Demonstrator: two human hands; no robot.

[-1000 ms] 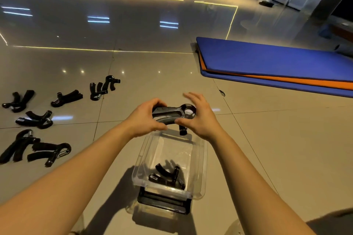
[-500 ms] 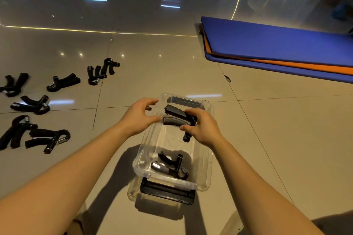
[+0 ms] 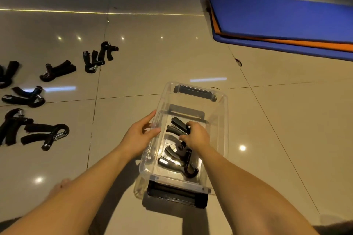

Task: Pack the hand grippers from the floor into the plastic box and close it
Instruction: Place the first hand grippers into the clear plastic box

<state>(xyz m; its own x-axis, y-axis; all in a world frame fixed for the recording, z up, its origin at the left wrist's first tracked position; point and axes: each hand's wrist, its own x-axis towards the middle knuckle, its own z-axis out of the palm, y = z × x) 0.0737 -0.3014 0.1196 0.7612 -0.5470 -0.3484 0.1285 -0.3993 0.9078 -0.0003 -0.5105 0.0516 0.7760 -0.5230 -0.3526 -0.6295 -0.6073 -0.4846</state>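
Hand gripper [image 3: 176, 127] head hidden under right hand [image 3: 196, 136], blue mat [image 3: 286, 19] cropped at right

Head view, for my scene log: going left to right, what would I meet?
Loose hand grippers → left hand at the plastic box wall → right hand holding a hand gripper inside the box → blue mat.

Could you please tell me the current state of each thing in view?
Box: open, no lid on.
Held gripper: gripped, low inside box.
Packed gripper: lying on box bottom.
Floor grippers: unpacked, left of box.
Left hand: fingers straight, touching box wall.
Right hand: grips held gripper.
Mats: stacked flat.
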